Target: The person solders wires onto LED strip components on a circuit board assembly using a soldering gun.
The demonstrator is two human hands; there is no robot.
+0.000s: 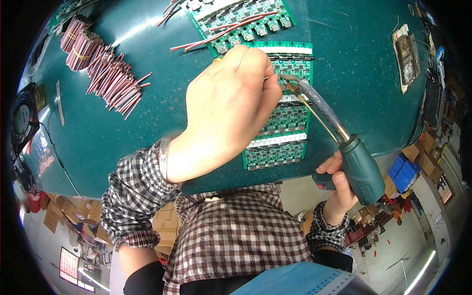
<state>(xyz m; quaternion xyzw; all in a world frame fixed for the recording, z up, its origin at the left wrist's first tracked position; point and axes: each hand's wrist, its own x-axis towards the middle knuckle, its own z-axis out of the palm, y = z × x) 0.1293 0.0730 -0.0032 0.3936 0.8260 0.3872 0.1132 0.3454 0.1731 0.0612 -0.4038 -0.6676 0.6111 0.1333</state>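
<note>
My left hand [226,93] is closed in a pinch above a green circuit board panel [278,160], hiding its left part. Whatever its fingertips hold is too small and covered to make out. In my right hand [341,191] is a soldering gun [363,169] with a dark green handle. Its long metal barrel slants up to the left, with a thin feed tube beside it. The tip touches or nearly touches the panel, right beside my left fingertips. Rows of small chips and white and black strips cover the panel.
Beyond my left hand lies another circuit board panel [290,17] with red and black wires [231,30] across it. Loose wires [118,88] and banded wire bundles [81,49] lie at the far left. A dark, stained metal tray [407,59] sits far right; a fan [24,118] stands left.
</note>
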